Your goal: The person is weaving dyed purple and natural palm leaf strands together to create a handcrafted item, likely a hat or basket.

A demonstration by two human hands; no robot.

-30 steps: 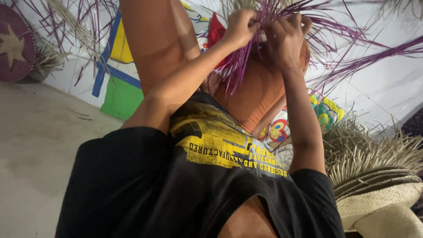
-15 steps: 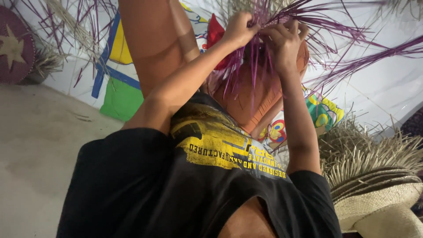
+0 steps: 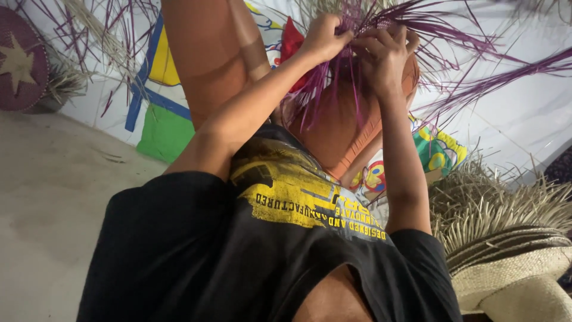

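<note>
A: Starting far left, there's a round purple woven mat [image 3: 21, 59] with a pale star, propped against the wall, and loose strands scattered just beside it. Nothing there is at risk.

B: And the hands?

A: The left hand [image 3: 322, 37] is closed narrow, pinching the purple strands [image 3: 333, 83] at the far top of the scene, above the raised knee [image 3: 339, 128]. The right hand [image 3: 384, 53] sits just beside it, fingers curled into the same bunch where the weave begins.

B: What could slip?

A: I'd judge the pinch point. Many loose ends hang down and fan right; if either hand eases its hold, the crossing could loosen and the pattern open up. A hard tug could also crease or snap a dry strand.

B: Further right?

A: A stack of natural straw pieces [image 3: 512, 250] with frayed fringes, near right. The long purple ends sweep towards it and might tangle.
</note>
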